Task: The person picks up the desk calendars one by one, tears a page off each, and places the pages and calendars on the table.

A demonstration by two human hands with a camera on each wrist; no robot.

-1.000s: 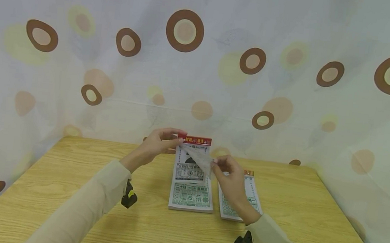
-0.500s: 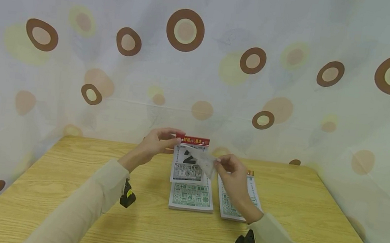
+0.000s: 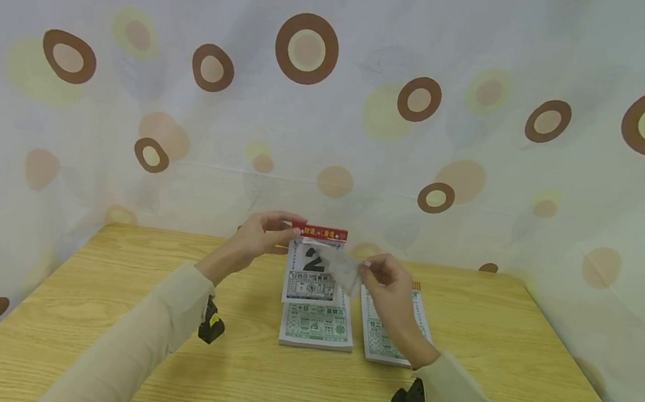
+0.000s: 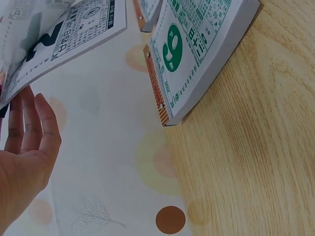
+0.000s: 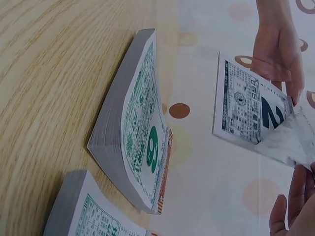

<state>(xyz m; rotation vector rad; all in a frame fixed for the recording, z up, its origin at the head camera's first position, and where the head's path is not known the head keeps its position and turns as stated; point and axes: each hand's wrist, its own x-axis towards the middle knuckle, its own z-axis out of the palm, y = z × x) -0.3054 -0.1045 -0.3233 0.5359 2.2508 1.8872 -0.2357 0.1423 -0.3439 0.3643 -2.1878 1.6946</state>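
Note:
My left hand (image 3: 255, 240) holds a small tear-off calendar (image 3: 310, 287) by the left end of its red header strip (image 3: 319, 232). Black print and a large "2" show on its white page. A thin translucent sheet (image 3: 344, 273) stretches diagonally from near the header, covering the page's upper right. Thumb and fingers of my right hand (image 3: 391, 295) pinch the sheet's outer corner. The right wrist view shows the sheet (image 5: 290, 140) crumpled over the calendar (image 5: 238, 101); whether it is still attached cannot be told. The calendar is lifted above a thicker green-printed calendar pad (image 3: 317, 326).
Another green-printed calendar pad (image 3: 372, 339) lies to the right, partly hidden by my right hand. Both pads rest near the back of the wooden table (image 3: 253, 385). A white curtain with brown rings (image 3: 331, 122) hangs behind and along the sides.
My right hand has moved slightly right, drawing the translucent sheet aside and uncovering the "2". My left hand and the held calendar have shifted a little to the left.

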